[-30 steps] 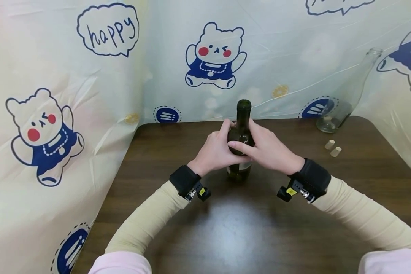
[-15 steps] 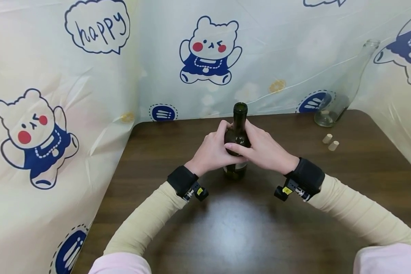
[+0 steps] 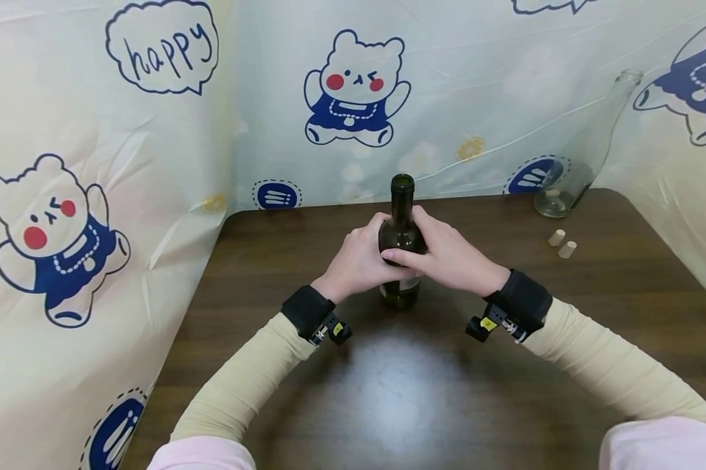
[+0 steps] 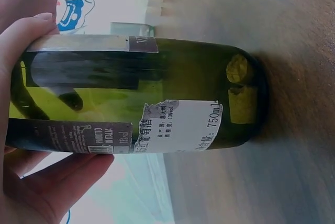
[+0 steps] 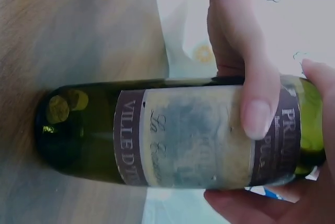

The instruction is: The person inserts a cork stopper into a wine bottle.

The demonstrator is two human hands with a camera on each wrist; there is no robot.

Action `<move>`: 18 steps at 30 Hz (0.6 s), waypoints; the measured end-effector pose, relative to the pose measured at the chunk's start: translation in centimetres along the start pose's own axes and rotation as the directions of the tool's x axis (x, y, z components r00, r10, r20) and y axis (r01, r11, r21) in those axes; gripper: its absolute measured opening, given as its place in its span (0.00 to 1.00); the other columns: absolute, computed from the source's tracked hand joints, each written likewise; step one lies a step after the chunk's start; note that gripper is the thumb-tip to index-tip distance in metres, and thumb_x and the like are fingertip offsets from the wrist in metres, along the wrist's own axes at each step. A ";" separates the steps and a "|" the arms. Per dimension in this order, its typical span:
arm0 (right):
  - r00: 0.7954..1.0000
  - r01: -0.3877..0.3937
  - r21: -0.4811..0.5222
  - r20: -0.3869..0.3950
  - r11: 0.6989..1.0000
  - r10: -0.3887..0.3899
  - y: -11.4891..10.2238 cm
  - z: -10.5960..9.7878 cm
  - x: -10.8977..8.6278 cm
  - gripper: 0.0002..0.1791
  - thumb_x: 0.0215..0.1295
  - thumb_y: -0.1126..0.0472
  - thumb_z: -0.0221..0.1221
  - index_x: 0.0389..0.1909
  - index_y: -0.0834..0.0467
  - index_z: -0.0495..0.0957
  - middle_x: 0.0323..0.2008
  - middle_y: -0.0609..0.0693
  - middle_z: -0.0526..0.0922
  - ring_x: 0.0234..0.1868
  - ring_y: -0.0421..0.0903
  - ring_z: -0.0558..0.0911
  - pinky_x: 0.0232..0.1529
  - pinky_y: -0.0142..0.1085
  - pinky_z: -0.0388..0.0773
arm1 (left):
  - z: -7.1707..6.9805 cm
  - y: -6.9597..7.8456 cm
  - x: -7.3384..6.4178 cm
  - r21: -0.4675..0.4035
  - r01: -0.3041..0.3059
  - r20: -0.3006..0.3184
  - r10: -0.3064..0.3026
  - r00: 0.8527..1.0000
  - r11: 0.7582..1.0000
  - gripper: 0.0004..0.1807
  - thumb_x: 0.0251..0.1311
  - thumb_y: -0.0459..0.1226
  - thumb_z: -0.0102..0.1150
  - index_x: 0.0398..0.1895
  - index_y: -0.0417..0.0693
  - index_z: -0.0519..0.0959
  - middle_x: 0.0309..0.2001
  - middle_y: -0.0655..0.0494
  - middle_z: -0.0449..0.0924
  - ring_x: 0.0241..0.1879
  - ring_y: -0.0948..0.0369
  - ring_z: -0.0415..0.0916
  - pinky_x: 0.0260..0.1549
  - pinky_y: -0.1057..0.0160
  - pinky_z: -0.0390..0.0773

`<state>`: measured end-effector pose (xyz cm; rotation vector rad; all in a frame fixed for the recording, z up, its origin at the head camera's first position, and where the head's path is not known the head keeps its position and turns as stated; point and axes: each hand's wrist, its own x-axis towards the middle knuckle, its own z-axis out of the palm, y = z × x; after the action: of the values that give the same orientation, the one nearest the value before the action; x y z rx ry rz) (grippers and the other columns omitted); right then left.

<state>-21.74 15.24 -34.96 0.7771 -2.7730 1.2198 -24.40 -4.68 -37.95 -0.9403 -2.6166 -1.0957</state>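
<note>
Pale, glossy sheeting point(image 3: 264, 130) walls in the scene I watch, softly creased and printed with winking cartoon bears point(image 3: 349, 124) in navy and a scalloped "happy" bubble point(image 3: 163, 49). Below it spreads a dark brown, wood-grained table point(image 3: 258, 261) with rounded far corners, a milky patch of light point(image 3: 394, 391) shining on its near half. Toward its far side I have a dark green wine bottle point(image 3: 401, 236) upright, its slim neck point(image 3: 402, 202) rising above both hands. My left hand point(image 3: 353, 261) and right hand point(image 3: 455, 254) wrap it from either side, fingers and thumbs bent around the smooth glass; the left thumb point(image 5: 260, 109) lies across its faded front label point(image 5: 188, 135). On the body I read a torn white paper sticker point(image 4: 180, 124) marked 750ml, and two cork-coloured lumps point(image 5: 58, 109) show through the base. At the far right corner stands a tall clear bottle point(image 3: 582, 156), tapering to a lipped mouth, with two stubby tan stoppers point(image 3: 556, 237) near its foot.
</note>
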 end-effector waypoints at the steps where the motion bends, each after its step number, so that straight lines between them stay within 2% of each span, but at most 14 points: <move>1: 1.000 0.002 0.010 0.009 1.000 -0.002 0.1 -0.1 -0.1 0.40 0.62 0.32 0.61 0.67 0.51 0.65 0.51 0.51 0.81 0.43 0.46 0.82 0.42 0.44 0.81 | 0.0 0.0 0.0 0.004 0.000 0.000 0.000 1.000 1.000 0.43 0.44 0.56 0.77 0.59 0.43 0.71 0.46 0.55 0.85 0.43 0.61 0.84 0.43 0.59 0.84; 4: 0.999 -0.003 0.032 0.051 0.999 0.001 0.6 -0.6 -0.5 0.44 0.60 0.34 0.64 0.71 0.49 0.63 0.52 0.51 0.82 0.44 0.45 0.83 0.43 0.44 0.82 | 0.0 0.0 0.0 0.001 0.009 0.010 -0.009 1.000 1.000 0.44 0.44 0.58 0.76 0.60 0.43 0.71 0.48 0.53 0.85 0.44 0.61 0.84 0.44 0.58 0.84; 8: 0.997 -0.030 -0.011 0.076 1.000 0.030 2.5 -2.1 -1.4 0.42 0.57 0.35 0.67 0.69 0.50 0.71 0.56 0.50 0.82 0.52 0.47 0.84 0.49 0.46 0.84 | 0.0 0.0 -0.1 -0.017 0.035 0.026 -0.034 0.999 0.999 0.47 0.42 0.62 0.75 0.61 0.45 0.70 0.49 0.54 0.85 0.46 0.61 0.83 0.46 0.56 0.84; 10: 0.997 -0.058 -0.060 0.047 0.996 0.061 4.1 -3.3 -2.0 0.38 0.58 0.36 0.68 0.64 0.53 0.76 0.59 0.51 0.82 0.58 0.51 0.81 0.55 0.51 0.82 | 0.0 0.0 -0.2 -0.027 0.050 0.027 -0.050 0.998 0.998 0.49 0.40 0.65 0.75 0.62 0.48 0.69 0.48 0.56 0.86 0.46 0.62 0.83 0.46 0.56 0.83; 12: 0.994 -0.109 -0.122 -0.012 0.987 0.109 5.9 -4.8 -2.9 0.35 0.60 0.38 0.67 0.61 0.56 0.79 0.59 0.56 0.83 0.59 0.56 0.80 0.56 0.56 0.79 | 0.1 0.1 -0.2 -0.032 0.063 0.026 -0.062 0.998 0.998 0.51 0.39 0.67 0.74 0.63 0.50 0.69 0.47 0.58 0.87 0.46 0.64 0.83 0.45 0.56 0.83; 15: 0.968 -0.238 -0.163 -0.124 0.958 0.219 8.9 -7.3 -4.5 0.37 0.62 0.36 0.65 0.61 0.60 0.78 0.59 0.63 0.82 0.59 0.62 0.80 0.55 0.60 0.77 | 0.1 0.0 -0.2 -0.032 0.068 0.023 -0.068 0.997 0.997 0.50 0.39 0.67 0.74 0.63 0.51 0.69 0.46 0.59 0.87 0.46 0.65 0.83 0.45 0.56 0.83; 18: 0.919 -0.364 -0.164 -0.220 0.917 0.326 12.0 -9.9 -6.3 0.41 0.61 0.33 0.62 0.62 0.63 0.76 0.59 0.69 0.80 0.57 0.66 0.80 0.51 0.62 0.78 | 0.1 0.0 -0.2 -0.026 0.061 0.024 -0.061 0.998 0.998 0.50 0.39 0.67 0.74 0.63 0.51 0.69 0.45 0.59 0.87 0.45 0.65 0.83 0.44 0.56 0.83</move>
<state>-23.41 31.76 -37.64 0.1446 -2.8887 0.9609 -24.25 -4.67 -38.10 -0.8891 -2.6724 -1.1438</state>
